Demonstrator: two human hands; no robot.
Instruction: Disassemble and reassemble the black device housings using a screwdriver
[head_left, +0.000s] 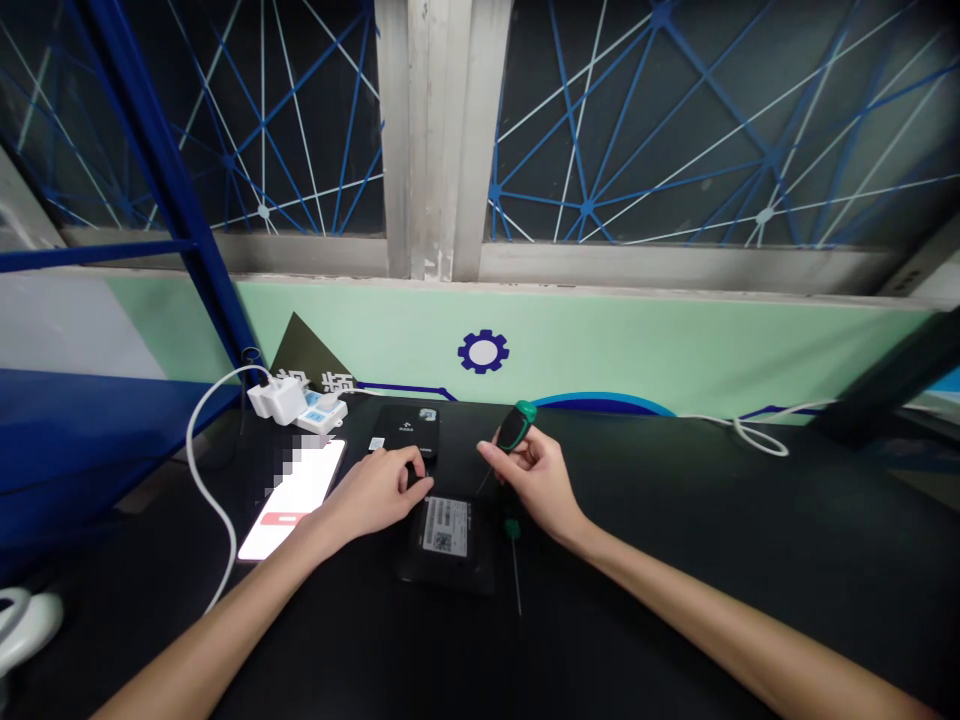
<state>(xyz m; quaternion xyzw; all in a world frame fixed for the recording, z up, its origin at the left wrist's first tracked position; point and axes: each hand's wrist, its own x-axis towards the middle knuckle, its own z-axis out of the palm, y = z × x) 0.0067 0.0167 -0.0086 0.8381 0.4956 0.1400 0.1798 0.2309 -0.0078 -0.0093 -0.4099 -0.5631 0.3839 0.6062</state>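
My right hand [547, 485] grips a screwdriver [517, 425] by its green and black handle. The thin shaft slants down and left to the upper right edge of a flat black device [446, 570] with a white printed label [448, 527]. At the upper left corner of that device is my left hand [382, 490], its thumb and forefinger bent together; anything between those fingertips is too dark and small to make out. A second screwdriver [516, 570], also green-handled, lies just right of the device, its shaft towards me.
Behind my left hand lies another black box [405, 430] with stickers. A lit phone [292, 500] rests under my left forearm. White chargers on a power strip [319, 410] and a white cable [196, 470] are at the left. A loose white cable [757, 440] runs along the wall.
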